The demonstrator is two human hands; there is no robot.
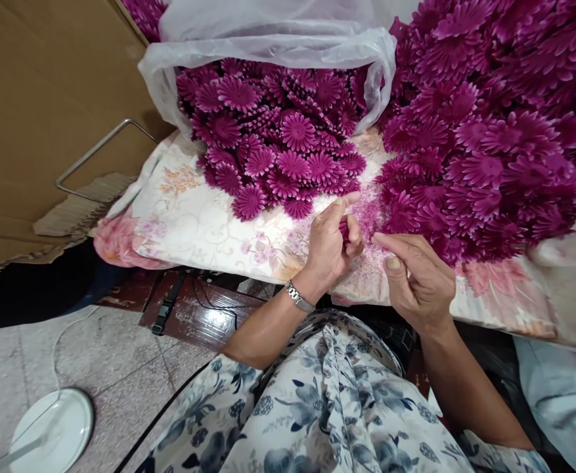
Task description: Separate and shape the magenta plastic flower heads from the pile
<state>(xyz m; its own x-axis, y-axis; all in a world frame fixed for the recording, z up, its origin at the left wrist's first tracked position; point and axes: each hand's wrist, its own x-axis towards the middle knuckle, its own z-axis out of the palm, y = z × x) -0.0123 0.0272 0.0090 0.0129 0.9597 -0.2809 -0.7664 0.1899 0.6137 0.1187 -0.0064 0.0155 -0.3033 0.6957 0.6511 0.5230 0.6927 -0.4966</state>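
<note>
My left hand (334, 243) is closed with its forefinger pointing outward. A purple artificial flower (344, 226) shows in part between its curled fingers; the rest is hidden by the hand. To its right, my right hand (420, 279) holds thumb and forefinger close together. Whatever may be between those fingertips is too small to make out. Both hands are just over the front of a table, apart from each other. Ahead of the left hand lies a heap of flat purple flower pieces (292, 164), spilling from a clear plastic bag (268, 49).
A larger pile of purple flowers (485, 131) fills the right side. Purple specks (366, 217) dust the floral tablecloth (209, 226). On the left stand a cardboard box (46, 85) and a bent metal rod (93, 148). A round white base (54, 430) rests on the floor.
</note>
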